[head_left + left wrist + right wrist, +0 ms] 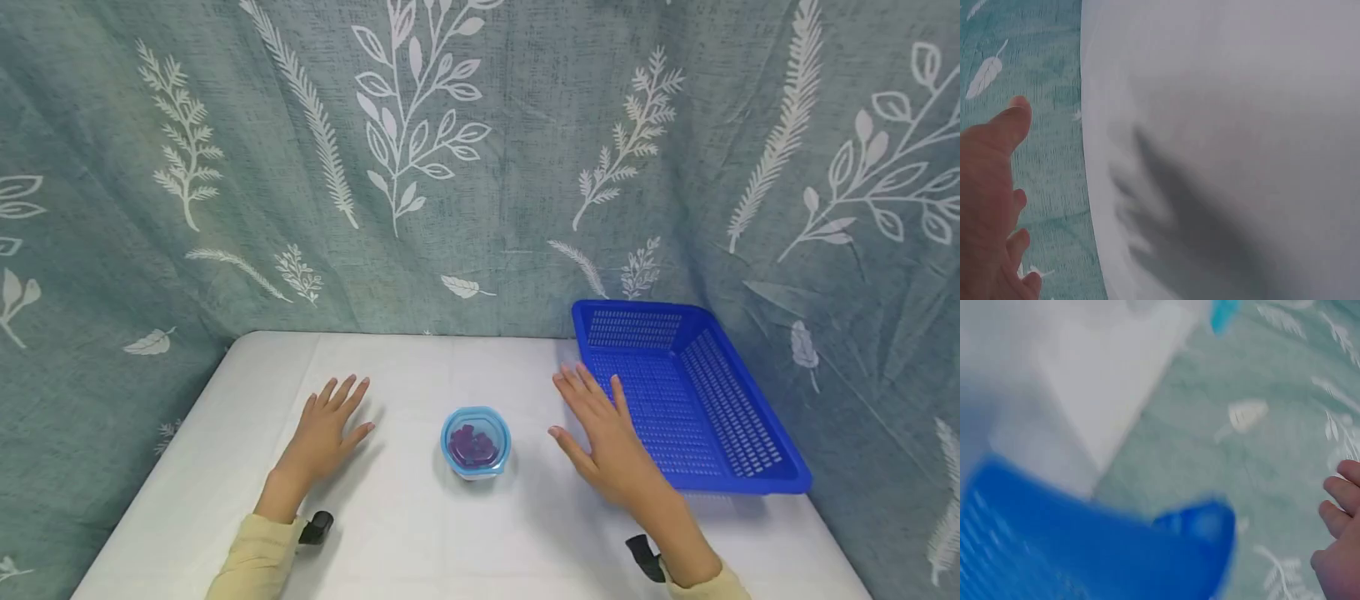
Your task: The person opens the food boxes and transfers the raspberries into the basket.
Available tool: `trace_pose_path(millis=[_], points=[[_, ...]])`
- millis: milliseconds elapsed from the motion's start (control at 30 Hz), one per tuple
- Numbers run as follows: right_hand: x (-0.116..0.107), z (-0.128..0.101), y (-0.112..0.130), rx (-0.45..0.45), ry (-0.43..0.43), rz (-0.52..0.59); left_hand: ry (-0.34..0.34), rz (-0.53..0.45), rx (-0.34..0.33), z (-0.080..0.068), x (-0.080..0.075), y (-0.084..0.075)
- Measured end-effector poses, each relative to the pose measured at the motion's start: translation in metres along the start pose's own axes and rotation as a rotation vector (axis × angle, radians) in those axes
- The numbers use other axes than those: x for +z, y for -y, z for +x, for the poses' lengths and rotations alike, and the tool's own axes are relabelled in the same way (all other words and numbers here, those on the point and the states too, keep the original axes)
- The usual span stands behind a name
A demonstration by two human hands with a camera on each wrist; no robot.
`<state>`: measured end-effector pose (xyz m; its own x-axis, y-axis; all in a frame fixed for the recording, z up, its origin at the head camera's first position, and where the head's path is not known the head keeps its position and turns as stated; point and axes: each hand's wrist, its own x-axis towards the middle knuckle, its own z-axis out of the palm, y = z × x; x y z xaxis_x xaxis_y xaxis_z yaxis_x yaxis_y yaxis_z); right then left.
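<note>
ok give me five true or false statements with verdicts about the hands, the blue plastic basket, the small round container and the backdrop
1. A rectangular blue plastic basket stands on the white-topped table, right of the small round container with a light-blue rim. True.
2. The right hand grips the container. False: it holds nothing, its fingers extended.
3. Purple pieces show inside the container. True.
4. The left hand is clenched into a fist. False: its fingers are spread.
5. The grey-green fabric backdrop bears white leaf prints. True.
</note>
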<state>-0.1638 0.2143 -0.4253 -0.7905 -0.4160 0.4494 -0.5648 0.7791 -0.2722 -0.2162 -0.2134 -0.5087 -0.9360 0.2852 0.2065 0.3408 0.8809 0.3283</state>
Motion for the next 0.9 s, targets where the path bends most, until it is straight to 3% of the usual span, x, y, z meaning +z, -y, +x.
trace_pose_path(millis=[233, 400, 667, 900], points=[[0.041, -0.007, 0.015, -0.037, 0.095, 0.065, -0.016, -0.028, 0.082, -0.006, 0.022, -0.026], [0.066, -0.012, 0.02, -0.05, 0.225, 0.146, 0.017, -0.139, 0.145, -0.011, 0.037, -0.046], [0.089, -0.015, 0.022, -0.083, 0.282, 0.168, 0.146, -0.389, 0.073, -0.011, 0.058, -0.069], [0.093, -0.009, 0.022, -0.104, 0.319, 0.164, 0.134, -0.583, 0.107, -0.003, 0.07, -0.086]])
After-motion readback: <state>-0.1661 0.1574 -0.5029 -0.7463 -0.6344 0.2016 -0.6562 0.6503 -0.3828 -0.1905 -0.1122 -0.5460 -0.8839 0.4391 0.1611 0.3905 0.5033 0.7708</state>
